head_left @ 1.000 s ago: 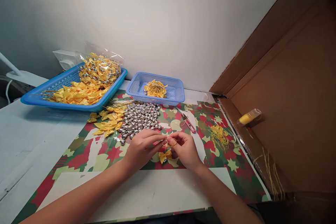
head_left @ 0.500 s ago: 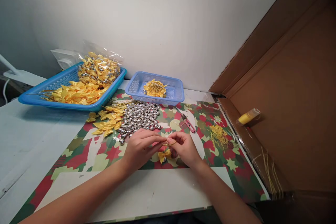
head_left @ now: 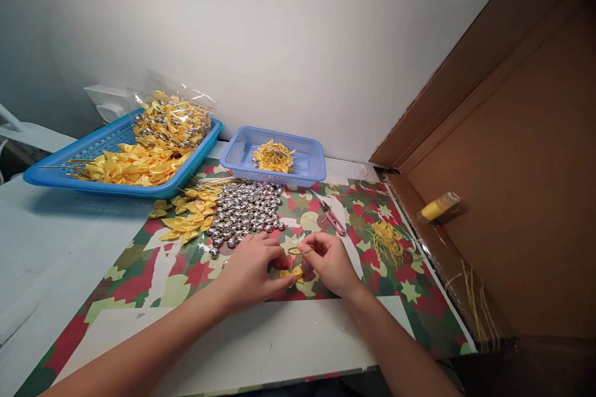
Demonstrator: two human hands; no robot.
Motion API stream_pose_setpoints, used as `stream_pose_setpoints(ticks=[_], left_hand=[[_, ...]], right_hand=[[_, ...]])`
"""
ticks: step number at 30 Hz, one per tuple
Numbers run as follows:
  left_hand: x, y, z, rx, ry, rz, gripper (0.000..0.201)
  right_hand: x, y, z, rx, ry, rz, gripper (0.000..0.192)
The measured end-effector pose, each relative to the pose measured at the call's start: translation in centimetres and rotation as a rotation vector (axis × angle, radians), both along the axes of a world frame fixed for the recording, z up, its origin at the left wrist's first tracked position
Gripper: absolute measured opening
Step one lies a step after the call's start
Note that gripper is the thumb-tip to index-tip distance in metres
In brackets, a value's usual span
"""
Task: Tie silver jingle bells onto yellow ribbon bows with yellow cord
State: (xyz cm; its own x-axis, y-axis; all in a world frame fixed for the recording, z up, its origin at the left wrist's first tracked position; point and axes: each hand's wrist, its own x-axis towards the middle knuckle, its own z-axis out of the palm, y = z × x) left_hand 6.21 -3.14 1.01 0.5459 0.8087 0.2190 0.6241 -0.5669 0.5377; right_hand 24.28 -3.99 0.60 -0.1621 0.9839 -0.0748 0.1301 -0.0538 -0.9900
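Head view: recorded one pair of bare hands above a patterned sheet (head_left: pixel 412 291) on a pale tabletop (head_left: pixel 41 248).

Yellow ribbon bow (head_left: pixel 297 272): lay on the sheet directly between both hands, partly hidden by the left thumb. Judged very light, soft and smooth, prone to creasing under hard pressure; judged best taken at the gathered middle, not by the wings.

Yellow cord loop (head_left: pixel 296 253): stood just above the bow, with a strand leading down towards it and another trailing off towards the snips (head_left: pixel 336 221). Judged thin, pliable and nearly weightless, apt to slip or tangle once slack; judged best pinched at the crossing, with fingertips only.

Right hand (head_left: pixel 331 263): pinched the loop's right side between thumb and forefinger.

Left hand (head_left: pixel 251 267): held nothing visible; stood part-spread around the bow's left side, with thumb parted from bent fingers. Touch on the bow: could not be confirmed.

Silver beads (head_left: pixel 249 217): lay heaped beyond the left hand. Judged hard, slick and ready to roll.

Loose bows (head_left: pixel 198 221): lay left of the beads, touching or nearly so.

Large blue basket (head_left: pixel 60 183): held more bows plus a clear bag (head_left: pixel 174 121) of bows and beads.

Small blue basket (head_left: pixel 307 177): held a bow-and-bead cluster.

Cord clippings (head_left: pixel 388 239): lay bunched right of the snips.
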Motion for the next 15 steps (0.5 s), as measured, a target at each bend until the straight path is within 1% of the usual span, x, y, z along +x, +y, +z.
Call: stream_pose_setpoints(ticks=[5,8,11,15], left_hand=[[0.2,-0.1,-0.7,-0.011,0.0,0.001,0.024],[0.3,0.0,-1.1,-0.079,-0.036,0.011,0.023],[0.4,-0.1,-1.1,-0.236,-0.146,0.079,0.02],[0.6,-0.1,-0.8,-0.367,-0.389,0.119,0.023]], right_hand=[[0.5,-0.3,0.2,0.074,-0.231,0.087,0.014],[0.8,-0.6,0.6,0.156,-0.333,0.149,0.011],[0.8,-0.7,0.9,0.165,-0.34,0.156,0.01],[0.4,-0.7,0.6,0.166,-0.294,0.075,0.014]])
